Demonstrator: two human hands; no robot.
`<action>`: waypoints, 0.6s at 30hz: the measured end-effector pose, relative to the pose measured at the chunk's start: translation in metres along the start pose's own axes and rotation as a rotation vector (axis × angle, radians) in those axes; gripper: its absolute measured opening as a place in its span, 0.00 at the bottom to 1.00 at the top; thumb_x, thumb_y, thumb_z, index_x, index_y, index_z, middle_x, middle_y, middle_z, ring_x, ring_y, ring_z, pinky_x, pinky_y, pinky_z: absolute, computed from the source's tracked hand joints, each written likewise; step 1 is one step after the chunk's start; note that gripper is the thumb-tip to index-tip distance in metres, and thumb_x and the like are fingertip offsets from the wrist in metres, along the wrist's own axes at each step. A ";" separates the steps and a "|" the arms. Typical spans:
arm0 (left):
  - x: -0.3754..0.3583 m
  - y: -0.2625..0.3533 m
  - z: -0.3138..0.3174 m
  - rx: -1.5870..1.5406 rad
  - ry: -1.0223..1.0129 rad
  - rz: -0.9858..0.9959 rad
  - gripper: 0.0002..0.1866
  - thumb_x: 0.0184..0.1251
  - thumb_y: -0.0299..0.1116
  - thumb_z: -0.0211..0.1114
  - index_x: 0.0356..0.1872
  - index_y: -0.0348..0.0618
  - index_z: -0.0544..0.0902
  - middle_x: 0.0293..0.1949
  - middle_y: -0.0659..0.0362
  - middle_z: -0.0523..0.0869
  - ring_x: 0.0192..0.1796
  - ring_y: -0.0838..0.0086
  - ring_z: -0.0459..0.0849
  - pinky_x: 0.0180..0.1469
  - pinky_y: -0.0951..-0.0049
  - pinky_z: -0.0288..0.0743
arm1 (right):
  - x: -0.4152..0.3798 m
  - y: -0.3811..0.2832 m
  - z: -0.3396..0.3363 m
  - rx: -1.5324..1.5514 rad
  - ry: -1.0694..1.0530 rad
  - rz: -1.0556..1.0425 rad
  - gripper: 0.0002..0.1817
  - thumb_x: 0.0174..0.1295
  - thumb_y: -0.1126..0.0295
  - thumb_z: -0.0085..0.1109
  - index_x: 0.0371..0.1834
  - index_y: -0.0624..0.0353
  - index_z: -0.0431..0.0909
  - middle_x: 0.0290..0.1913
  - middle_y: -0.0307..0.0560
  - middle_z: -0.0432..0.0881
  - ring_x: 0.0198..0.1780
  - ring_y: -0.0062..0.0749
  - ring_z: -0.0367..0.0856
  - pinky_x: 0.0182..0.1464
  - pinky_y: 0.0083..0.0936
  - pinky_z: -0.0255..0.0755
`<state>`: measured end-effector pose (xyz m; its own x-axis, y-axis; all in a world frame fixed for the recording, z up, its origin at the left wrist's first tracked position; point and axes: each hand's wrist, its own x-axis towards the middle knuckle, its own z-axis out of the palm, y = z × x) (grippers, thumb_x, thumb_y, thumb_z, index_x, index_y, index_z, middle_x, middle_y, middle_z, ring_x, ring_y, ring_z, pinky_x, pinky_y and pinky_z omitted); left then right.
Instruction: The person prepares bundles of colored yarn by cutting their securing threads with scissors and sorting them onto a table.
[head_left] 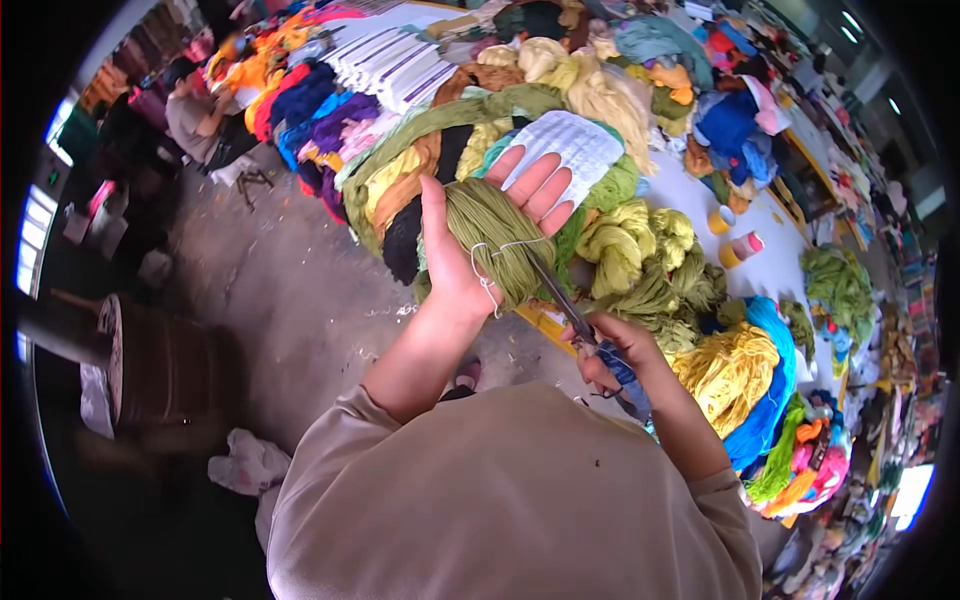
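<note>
An olive-green yarn bundle [492,235] lies across the palm of my left hand [455,265], whose fingers are stretched out and spread behind it. White string is tied around the bundle, with a loose end hanging near my wrist. My right hand [625,350] is closed around the handles of scissors [557,288], which seem wrapped in blue material. The scissor blades point up and left, their tip at the bundle's right side by the white string. Whether the tip touches the string is too small to tell.
A long table [690,190] bears heaps of coloured yarn, a folded white cloth [560,150] and two thread cones. Yellow yarn [725,375] lies beside my right forearm. At the upper left a person [195,120] sits. A brown drum [165,360] stands at the left.
</note>
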<state>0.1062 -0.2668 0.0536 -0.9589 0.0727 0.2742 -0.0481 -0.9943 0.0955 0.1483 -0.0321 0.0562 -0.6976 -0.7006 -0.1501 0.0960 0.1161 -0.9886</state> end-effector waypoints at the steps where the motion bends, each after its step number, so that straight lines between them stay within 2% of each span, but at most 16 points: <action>1: -0.006 -0.002 0.001 -0.046 -0.002 0.004 0.51 0.67 0.75 0.49 0.75 0.39 0.63 0.75 0.39 0.65 0.77 0.47 0.64 0.78 0.45 0.57 | 0.000 0.001 0.000 0.053 -0.004 0.028 0.17 0.66 0.80 0.61 0.57 0.60 0.79 0.29 0.27 0.76 0.28 0.09 0.74 0.30 0.10 0.63; 3: -0.016 -0.004 0.003 0.009 0.010 0.031 0.51 0.68 0.75 0.47 0.76 0.38 0.61 0.75 0.40 0.65 0.77 0.48 0.64 0.78 0.46 0.58 | 0.000 0.005 0.000 0.107 -0.023 0.058 0.16 0.66 0.80 0.61 0.57 0.60 0.79 0.29 0.27 0.76 0.28 0.08 0.74 0.31 0.10 0.63; 5: -0.026 -0.005 0.002 0.070 0.040 0.052 0.51 0.69 0.75 0.45 0.77 0.40 0.59 0.75 0.41 0.65 0.76 0.49 0.66 0.77 0.48 0.59 | 0.002 0.009 -0.001 0.085 -0.088 -0.064 0.17 0.65 0.79 0.63 0.57 0.59 0.80 0.32 0.28 0.77 0.29 0.07 0.73 0.32 0.09 0.63; 6: -0.031 -0.006 0.002 0.105 0.070 0.060 0.51 0.69 0.75 0.45 0.77 0.41 0.60 0.75 0.42 0.66 0.76 0.49 0.67 0.77 0.47 0.60 | 0.004 0.010 -0.002 0.099 -0.089 -0.006 0.18 0.64 0.74 0.67 0.57 0.58 0.79 0.33 0.27 0.77 0.30 0.06 0.72 0.33 0.08 0.62; 7: -0.035 -0.006 0.001 0.137 0.101 0.066 0.50 0.69 0.75 0.46 0.77 0.42 0.60 0.74 0.42 0.67 0.75 0.49 0.68 0.76 0.47 0.61 | 0.008 0.012 -0.001 0.097 -0.103 -0.004 0.18 0.64 0.74 0.67 0.57 0.58 0.79 0.33 0.27 0.77 0.30 0.06 0.72 0.33 0.08 0.62; 9: -0.042 -0.009 -0.002 0.188 0.122 0.054 0.49 0.68 0.75 0.48 0.76 0.44 0.61 0.73 0.43 0.68 0.74 0.48 0.69 0.74 0.45 0.64 | 0.017 0.014 0.006 0.035 -0.072 -0.105 0.18 0.65 0.66 0.71 0.54 0.58 0.79 0.32 0.27 0.75 0.29 0.06 0.71 0.32 0.09 0.62; 10: -0.046 -0.010 -0.004 0.234 0.132 0.051 0.49 0.68 0.75 0.48 0.76 0.44 0.61 0.73 0.43 0.68 0.74 0.47 0.68 0.74 0.45 0.65 | 0.020 0.017 0.011 0.081 -0.046 -0.113 0.22 0.64 0.56 0.73 0.52 0.57 0.78 0.30 0.26 0.72 0.27 0.07 0.70 0.30 0.10 0.61; 13: -0.053 -0.010 -0.002 0.262 0.147 0.087 0.46 0.69 0.73 0.48 0.77 0.51 0.59 0.73 0.43 0.68 0.73 0.44 0.68 0.71 0.44 0.68 | 0.022 0.019 0.019 0.145 -0.017 -0.149 0.26 0.61 0.51 0.74 0.52 0.57 0.78 0.30 0.26 0.72 0.26 0.08 0.69 0.28 0.12 0.59; 14: -0.056 -0.009 -0.001 0.275 0.155 0.104 0.44 0.71 0.72 0.48 0.77 0.53 0.59 0.74 0.43 0.67 0.73 0.44 0.68 0.71 0.44 0.69 | 0.024 0.019 0.022 0.143 -0.025 -0.146 0.26 0.61 0.51 0.74 0.52 0.57 0.78 0.30 0.26 0.72 0.26 0.08 0.69 0.28 0.12 0.59; 15: -0.057 -0.007 -0.006 0.282 0.152 0.114 0.41 0.73 0.70 0.46 0.78 0.57 0.57 0.73 0.43 0.67 0.73 0.43 0.68 0.68 0.44 0.71 | 0.027 0.018 0.026 0.160 0.025 -0.216 0.27 0.60 0.50 0.74 0.53 0.57 0.77 0.29 0.26 0.72 0.26 0.08 0.68 0.28 0.12 0.59; 16: -0.058 -0.007 -0.005 0.281 0.154 0.120 0.41 0.73 0.70 0.46 0.78 0.57 0.57 0.73 0.43 0.67 0.73 0.43 0.68 0.68 0.44 0.71 | 0.030 0.018 0.030 0.177 0.077 -0.288 0.29 0.59 0.49 0.75 0.53 0.57 0.77 0.29 0.26 0.71 0.26 0.08 0.68 0.27 0.12 0.58; 17: -0.060 -0.006 -0.005 0.338 0.162 0.128 0.40 0.73 0.70 0.46 0.78 0.60 0.54 0.72 0.44 0.70 0.71 0.46 0.72 0.66 0.47 0.72 | 0.033 0.017 0.034 0.175 0.073 -0.287 0.29 0.59 0.49 0.75 0.53 0.57 0.77 0.29 0.26 0.71 0.26 0.08 0.68 0.27 0.12 0.58; 18: -0.061 -0.006 -0.004 0.394 0.169 0.136 0.40 0.74 0.70 0.45 0.78 0.62 0.51 0.71 0.45 0.72 0.68 0.49 0.76 0.64 0.50 0.73 | 0.037 0.014 0.037 0.223 0.088 -0.402 0.28 0.63 0.53 0.73 0.56 0.59 0.73 0.31 0.29 0.73 0.27 0.10 0.68 0.29 0.12 0.60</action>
<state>0.1633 -0.2661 0.0324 -0.9829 -0.1030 0.1527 0.1605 -0.8857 0.4356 0.1502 -0.0829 0.0359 -0.7674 -0.5956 0.2374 -0.0505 -0.3130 -0.9484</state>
